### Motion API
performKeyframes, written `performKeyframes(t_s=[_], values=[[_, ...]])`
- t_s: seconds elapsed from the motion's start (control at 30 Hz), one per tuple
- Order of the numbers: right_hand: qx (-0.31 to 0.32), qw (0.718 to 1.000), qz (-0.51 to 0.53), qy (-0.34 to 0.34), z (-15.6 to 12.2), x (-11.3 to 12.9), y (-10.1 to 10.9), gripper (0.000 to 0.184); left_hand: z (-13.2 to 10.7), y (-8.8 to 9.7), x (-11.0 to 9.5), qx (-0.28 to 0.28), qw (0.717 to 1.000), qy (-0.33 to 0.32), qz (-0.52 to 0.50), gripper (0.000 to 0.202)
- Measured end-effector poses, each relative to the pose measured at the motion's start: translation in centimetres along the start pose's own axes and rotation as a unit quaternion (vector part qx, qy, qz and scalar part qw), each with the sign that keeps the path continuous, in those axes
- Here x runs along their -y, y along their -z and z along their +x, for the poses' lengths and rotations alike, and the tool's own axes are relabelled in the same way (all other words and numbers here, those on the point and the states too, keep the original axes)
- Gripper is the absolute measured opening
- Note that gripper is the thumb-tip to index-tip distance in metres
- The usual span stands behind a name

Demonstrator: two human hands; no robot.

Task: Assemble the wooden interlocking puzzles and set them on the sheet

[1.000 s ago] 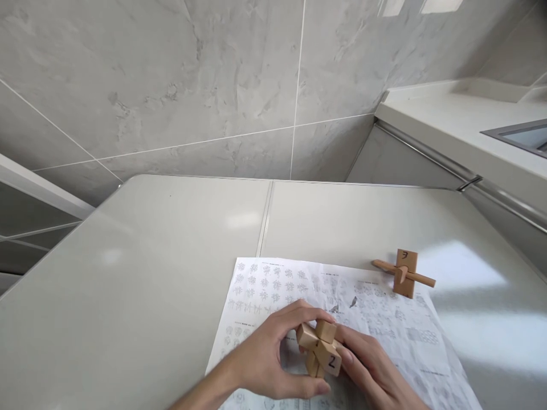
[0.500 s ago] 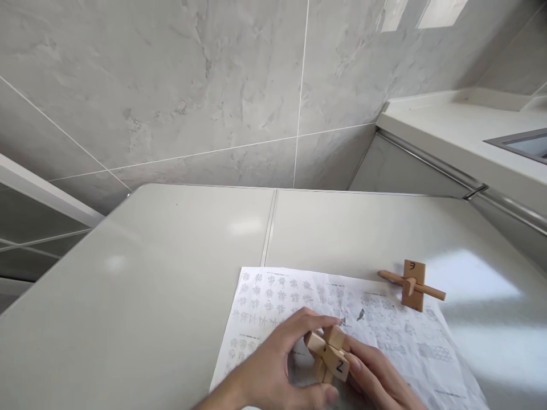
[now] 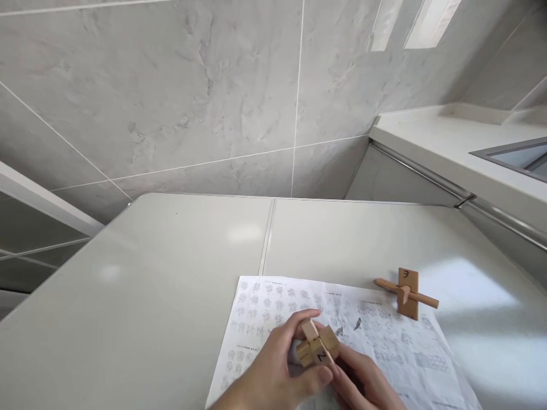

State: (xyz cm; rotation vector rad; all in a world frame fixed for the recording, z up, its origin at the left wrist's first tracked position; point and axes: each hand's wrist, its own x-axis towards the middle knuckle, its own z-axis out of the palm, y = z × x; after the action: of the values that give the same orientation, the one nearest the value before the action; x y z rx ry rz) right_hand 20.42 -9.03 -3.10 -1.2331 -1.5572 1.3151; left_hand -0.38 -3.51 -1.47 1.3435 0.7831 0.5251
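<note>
Between my two hands is a wooden interlocking puzzle (image 3: 318, 344) made of several light blocks, one marked with a black "2". My left hand (image 3: 285, 361) curls round its left side, thumb at the bottom and fingers at the top. My right hand (image 3: 363, 373) grips it from the lower right, its fingertips close to the numbered block and partly hidden. Under both hands lies a creased printed sheet (image 3: 290, 287) with rows of small diagrams. A second wooden puzzle (image 3: 408, 293), a flat piece marked "3" crossed by a stick, lies at the sheet's upper right edge.
The sheet lies on a glossy pale table (image 3: 183, 256) with a seam across it. A grey tiled wall (image 3: 213, 97) stands behind. To the right rises a white counter (image 3: 444, 134) with a metal-framed opening (image 3: 521, 156).
The puzzle in my hands has turned and shifted slightly left, so the "2" now sits lower and at a different angle. The camera view has tilted slightly upward.
</note>
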Motion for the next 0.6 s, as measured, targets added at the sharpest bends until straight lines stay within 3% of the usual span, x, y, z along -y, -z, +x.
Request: performKeyframes(t_s=[0.2, 0.6], values=[[0.019, 1.000, -0.003, -0.003, 0.00, -0.47, -0.26, 0.046, -0.10, 0.32, -0.11, -0.006, 0.999, -0.037, 0.027, 0.076], [-0.001, 0.999, -0.026, 0.026, -0.09, -0.45, -0.55, 0.038, 0.50, 0.33, -0.92, 0.001, 0.999, -0.043, 0.020, 0.071]])
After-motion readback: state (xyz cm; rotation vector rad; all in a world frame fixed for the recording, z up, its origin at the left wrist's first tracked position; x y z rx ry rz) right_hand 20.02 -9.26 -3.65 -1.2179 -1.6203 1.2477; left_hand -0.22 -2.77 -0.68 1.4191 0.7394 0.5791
